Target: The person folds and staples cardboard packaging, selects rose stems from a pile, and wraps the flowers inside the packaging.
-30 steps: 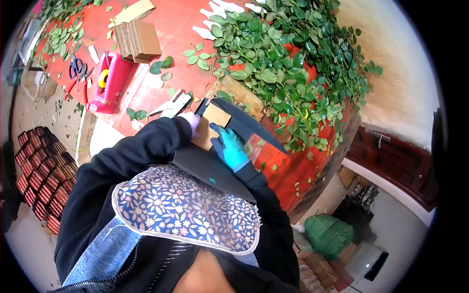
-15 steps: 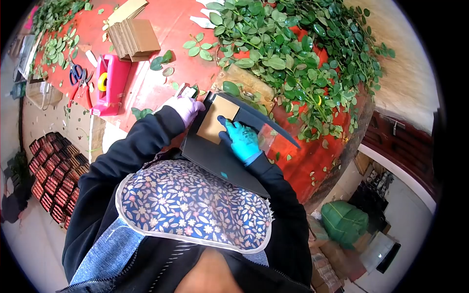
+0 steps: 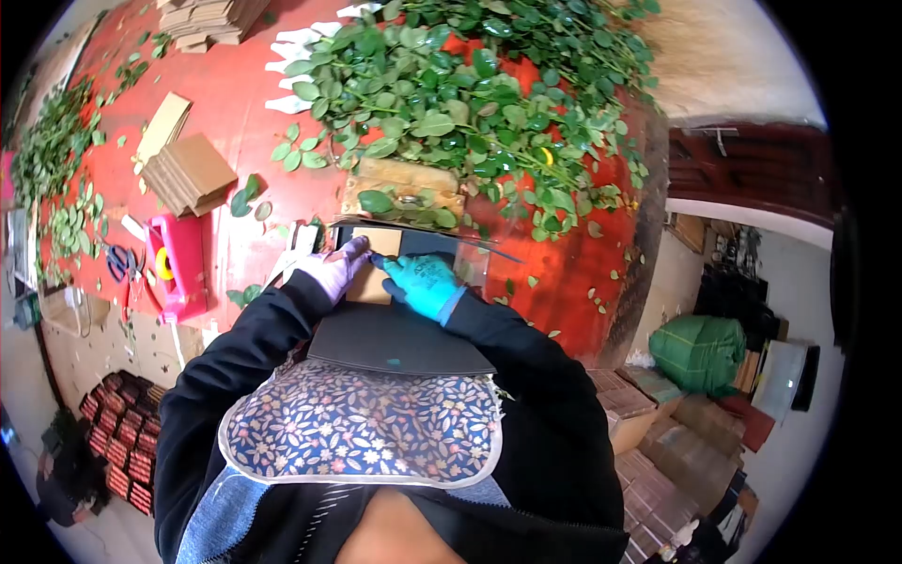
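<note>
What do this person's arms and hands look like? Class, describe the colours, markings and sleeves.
The left hand wears a pale lilac glove. The right hand wears a turquoise glove with dark blue on the fingers and small dark print on the back, too small to read. Both arms are in long, creased black sleeves.

On the right, we see a dark red panelled door (image 3: 752,174), a bulging green wrapped bundle (image 3: 697,352) below it, and brown cardboard boxes (image 3: 628,414) nearby.

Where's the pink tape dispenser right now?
In the head view, the tape dispenser sits at left on the red table, right of the blue-handled scissors, below the cardboard pieces.
</note>
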A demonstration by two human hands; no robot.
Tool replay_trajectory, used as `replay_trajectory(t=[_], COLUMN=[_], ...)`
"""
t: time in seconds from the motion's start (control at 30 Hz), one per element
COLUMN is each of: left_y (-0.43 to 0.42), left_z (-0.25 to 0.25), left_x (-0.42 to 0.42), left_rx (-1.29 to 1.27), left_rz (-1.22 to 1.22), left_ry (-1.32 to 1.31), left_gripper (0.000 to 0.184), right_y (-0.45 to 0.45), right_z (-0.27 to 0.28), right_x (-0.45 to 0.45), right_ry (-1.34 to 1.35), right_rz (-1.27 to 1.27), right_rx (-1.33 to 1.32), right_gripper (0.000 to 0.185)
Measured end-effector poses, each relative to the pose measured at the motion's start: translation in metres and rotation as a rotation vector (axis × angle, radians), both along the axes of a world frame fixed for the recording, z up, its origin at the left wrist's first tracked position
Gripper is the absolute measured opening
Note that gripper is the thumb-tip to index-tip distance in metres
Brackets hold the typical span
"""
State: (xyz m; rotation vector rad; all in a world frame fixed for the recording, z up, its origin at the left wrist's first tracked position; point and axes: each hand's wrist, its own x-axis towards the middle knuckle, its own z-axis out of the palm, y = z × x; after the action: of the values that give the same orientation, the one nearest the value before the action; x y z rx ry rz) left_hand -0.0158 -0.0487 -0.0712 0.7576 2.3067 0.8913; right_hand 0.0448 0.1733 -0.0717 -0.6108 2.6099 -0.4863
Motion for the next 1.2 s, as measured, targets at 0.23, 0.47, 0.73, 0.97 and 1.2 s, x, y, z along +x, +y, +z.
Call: replay_trajectory(t=[0.23, 0.47, 0.73, 0.97, 1.2], left_y=[0.004, 0.002, -0.001, -0.002, 0.002], left_z=[-0.026, -0.023, -0.013, -0.027, -0.027], left_x=[-0.002, 0.006, 0.008, 0.009, 0.002], left_rx=[-0.129, -0.093, -0.126, -0.111, -0.068], left_rz=[-0.142, -0.142, -0.252, -0.176, -0.090], left_ry=[0.094, 0.103, 0.362, 0.239, 0.304], left_gripper=[0.032, 0.038, 0.042, 0.029, 0.031], right_y=[0.020, 0.033, 0.095, 0.078, 0.102], right_z=[0.033, 0.243, 0.090, 0.030, 0.090], right_x=[-0.006, -0.090, -0.273, -0.275, -0.289], right_ry=[-0.315, -0.446, 0.258, 0.209, -0.132], right_rz=[0.050, -0.105, -0.372, -0.206, 0.036], right_rx=[-0.245, -0.635, -0.020, 0.194, 0.052], right_gripper=[0.039, 0.035, 0.077, 0.076, 0.068])
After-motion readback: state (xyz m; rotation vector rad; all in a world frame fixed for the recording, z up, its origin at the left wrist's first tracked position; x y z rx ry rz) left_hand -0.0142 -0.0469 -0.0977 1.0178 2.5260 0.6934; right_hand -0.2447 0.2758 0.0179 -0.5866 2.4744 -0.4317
